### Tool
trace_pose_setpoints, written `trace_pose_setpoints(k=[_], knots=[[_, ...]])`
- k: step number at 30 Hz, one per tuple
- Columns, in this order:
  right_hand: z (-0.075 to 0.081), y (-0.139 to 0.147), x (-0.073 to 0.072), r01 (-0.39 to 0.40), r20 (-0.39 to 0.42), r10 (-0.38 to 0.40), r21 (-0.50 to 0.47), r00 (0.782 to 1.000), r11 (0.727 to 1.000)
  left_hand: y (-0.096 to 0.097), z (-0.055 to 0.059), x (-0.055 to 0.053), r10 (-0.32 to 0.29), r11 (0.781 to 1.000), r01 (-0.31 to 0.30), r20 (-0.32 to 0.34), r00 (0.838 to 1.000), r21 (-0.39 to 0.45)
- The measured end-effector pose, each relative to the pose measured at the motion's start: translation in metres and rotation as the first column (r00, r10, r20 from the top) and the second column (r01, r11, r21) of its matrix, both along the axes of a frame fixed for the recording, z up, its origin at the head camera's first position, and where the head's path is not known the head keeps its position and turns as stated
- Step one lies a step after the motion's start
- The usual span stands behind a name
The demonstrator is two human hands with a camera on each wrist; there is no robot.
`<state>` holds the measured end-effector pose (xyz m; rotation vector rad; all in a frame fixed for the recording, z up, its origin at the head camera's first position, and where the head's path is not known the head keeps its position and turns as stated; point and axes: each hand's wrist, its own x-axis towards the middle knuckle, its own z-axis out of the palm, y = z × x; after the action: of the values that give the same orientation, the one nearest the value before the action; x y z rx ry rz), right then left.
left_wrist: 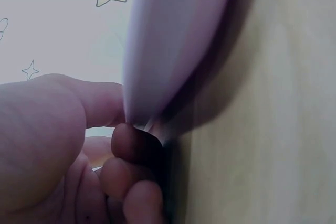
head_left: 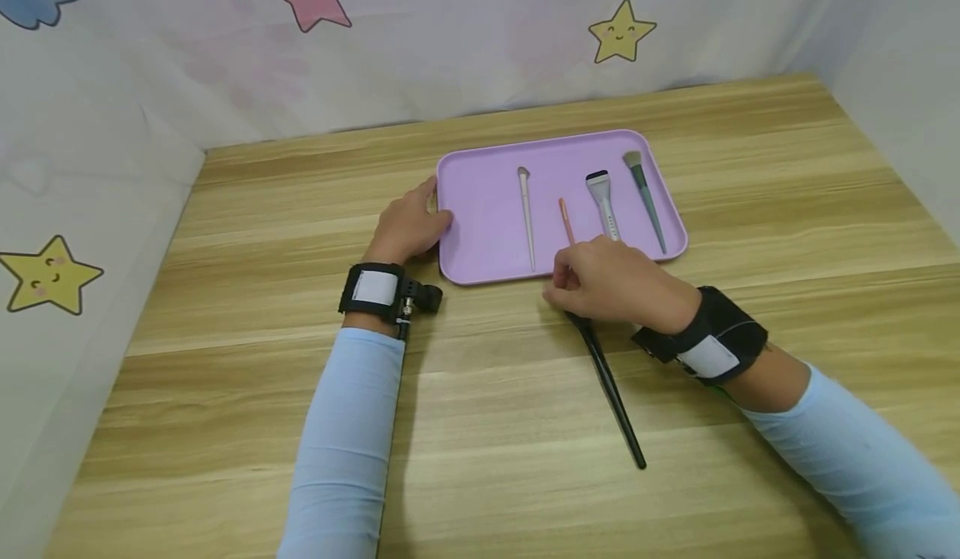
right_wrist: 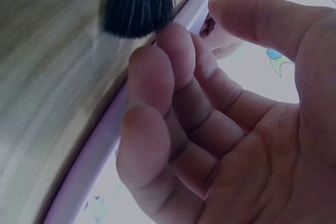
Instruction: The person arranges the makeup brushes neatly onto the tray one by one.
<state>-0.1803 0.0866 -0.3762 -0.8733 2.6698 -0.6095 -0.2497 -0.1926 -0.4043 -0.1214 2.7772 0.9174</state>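
Observation:
My left hand [head_left: 407, 224] grips the left rim of a lilac tray [head_left: 480, 247], thumb over the edge and fingers under it; the left wrist view shows this tray edge [left_wrist: 168, 40] pinched. Over the tray's front rim hovers my right hand [head_left: 611, 280], fingers loosely curled and thumb apart, holding nothing. Right by its fingertips is the bristle head [right_wrist: 139, 3] of a large black makeup brush [head_left: 611, 388], which lies on the table in front of the tray. A thin brush with an orange end [head_left: 566, 219] lies in the tray, partly hidden behind the right hand.
Also in the tray are a slim white brush [head_left: 527, 217], a flat grey brush with dark bristles [head_left: 602, 201] and a green-handled brush [head_left: 647, 197]. The wooden table [head_left: 262, 234] meets a patterned cloth backdrop [head_left: 450, 59] at the rear.

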Motion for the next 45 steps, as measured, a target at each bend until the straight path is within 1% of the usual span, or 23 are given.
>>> trace_pose_setpoints(k=[10, 14, 23, 30, 45], knots=[[-0.001, 0.005, 0.003, -0.014, -0.015, 0.014, 0.02, 1.0, 1.0, 0.0, 0.0, -0.001, -0.005, 1.0, 0.005, 0.0, 1.0, 0.003], [0.0, 0.006, 0.003, -0.009, -0.021, 0.01, 0.037, 1.0, 0.999, 0.0, 0.0, -0.001, 0.003, 1.0, -0.003, 0.0, 1.0, 0.001], [0.006, 0.009, 0.004, 0.009, 0.009, -0.01, 0.061, 1.0, 0.998, 0.0, -0.002, -0.002, 0.006, 1.0, -0.006, -0.002, 1.0, -0.005], [0.011, 0.012, 0.007, -0.001, 0.027, -0.001, 0.084, 1.0, 0.997, 0.001, -0.002, -0.003, 0.007, 1.0, -0.007, 0.002, 1.0, 0.001], [0.023, 0.019, 0.011, -0.028, 0.03, 0.023, 0.185, 0.999, 0.982, 0.0, -0.001, -0.001, 0.009, 1.0, -0.009, 0.004, 1.0, 0.002]])
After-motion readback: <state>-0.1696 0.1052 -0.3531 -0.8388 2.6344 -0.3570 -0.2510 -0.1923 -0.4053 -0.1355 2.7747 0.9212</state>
